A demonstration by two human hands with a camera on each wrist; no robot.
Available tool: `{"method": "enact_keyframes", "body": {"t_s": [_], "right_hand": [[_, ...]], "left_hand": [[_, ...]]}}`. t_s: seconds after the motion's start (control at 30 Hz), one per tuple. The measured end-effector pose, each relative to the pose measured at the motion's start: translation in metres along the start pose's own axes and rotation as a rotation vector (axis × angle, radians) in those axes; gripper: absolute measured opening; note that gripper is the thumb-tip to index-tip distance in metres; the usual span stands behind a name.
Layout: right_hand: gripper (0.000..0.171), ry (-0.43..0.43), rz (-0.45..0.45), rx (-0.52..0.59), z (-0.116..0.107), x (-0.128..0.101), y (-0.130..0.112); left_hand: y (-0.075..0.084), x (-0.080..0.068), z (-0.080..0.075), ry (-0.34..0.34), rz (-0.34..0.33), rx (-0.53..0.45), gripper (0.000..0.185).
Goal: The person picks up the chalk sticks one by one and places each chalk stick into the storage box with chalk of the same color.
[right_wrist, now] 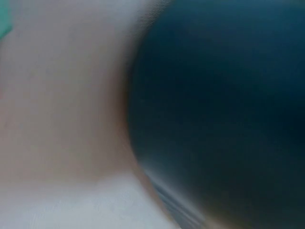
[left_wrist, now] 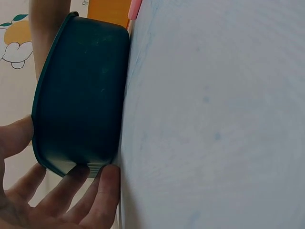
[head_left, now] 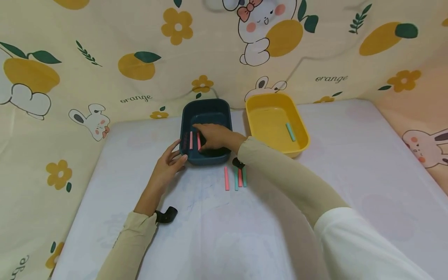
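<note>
My right hand [head_left: 217,137] reaches into a dark blue plastic tray [head_left: 206,160], with thumb and index finger at the two ends of a pink chalk stick [head_left: 198,141], pinching it. Left of it in the same tray lies another pink chalk [head_left: 191,140]. My left hand [head_left: 167,162] holds the tray's near left corner; in the left wrist view the thumb touches the rim and the fingertips [left_wrist: 108,176] press the wall. The right wrist view is blurred, mostly filled by the dark tray wall [right_wrist: 214,105]; the fingers are hidden there.
A yellow tray [head_left: 272,136] stands right of the blue one, with a teal chalk [head_left: 291,132] inside. Several chalks lie on the white table in front, among them a pink one [head_left: 226,179] and a teal one [head_left: 236,179]. A patterned cloth [head_left: 224,58] hangs behind.
</note>
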State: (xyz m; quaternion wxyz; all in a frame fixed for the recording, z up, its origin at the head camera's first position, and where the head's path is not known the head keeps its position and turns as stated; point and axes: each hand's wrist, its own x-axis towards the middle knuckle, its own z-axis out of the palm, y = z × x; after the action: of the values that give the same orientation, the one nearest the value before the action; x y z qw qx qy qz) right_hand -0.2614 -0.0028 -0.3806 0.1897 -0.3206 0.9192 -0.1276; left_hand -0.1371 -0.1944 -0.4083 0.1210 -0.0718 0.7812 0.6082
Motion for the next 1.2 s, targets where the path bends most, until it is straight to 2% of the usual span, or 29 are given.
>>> {"method": "enact_keyframes", "body": {"t_s": [0.4,0.63,0.8,0.93,1.2], "right_hand": [[0.092,0.009,0.006,0.02,0.002,0.008,0.0],[0.091,0.023,-0.001,0.02,0.007,0.015,0.0],[0.092,0.033,-0.016,0.053,0.006,0.015,0.002],[0.094,0.068,-0.04,0.077,-0.001,0.005,0.002],[0.082,0.189,-0.093,0.138,-0.008,-0.045,0.003]], "left_hand": [[-0.002,0.001,-0.001,-0.01,0.029,-0.007,0.066],[-0.001,0.0,-0.004,-0.014,0.015,0.001,0.067],[-0.002,0.001,-0.005,-0.029,0.03,-0.002,0.067],[-0.001,0.001,-0.005,-0.043,0.035,-0.01,0.068],[-0.002,0.003,-0.005,-0.043,-0.002,-0.003,0.069]]}}
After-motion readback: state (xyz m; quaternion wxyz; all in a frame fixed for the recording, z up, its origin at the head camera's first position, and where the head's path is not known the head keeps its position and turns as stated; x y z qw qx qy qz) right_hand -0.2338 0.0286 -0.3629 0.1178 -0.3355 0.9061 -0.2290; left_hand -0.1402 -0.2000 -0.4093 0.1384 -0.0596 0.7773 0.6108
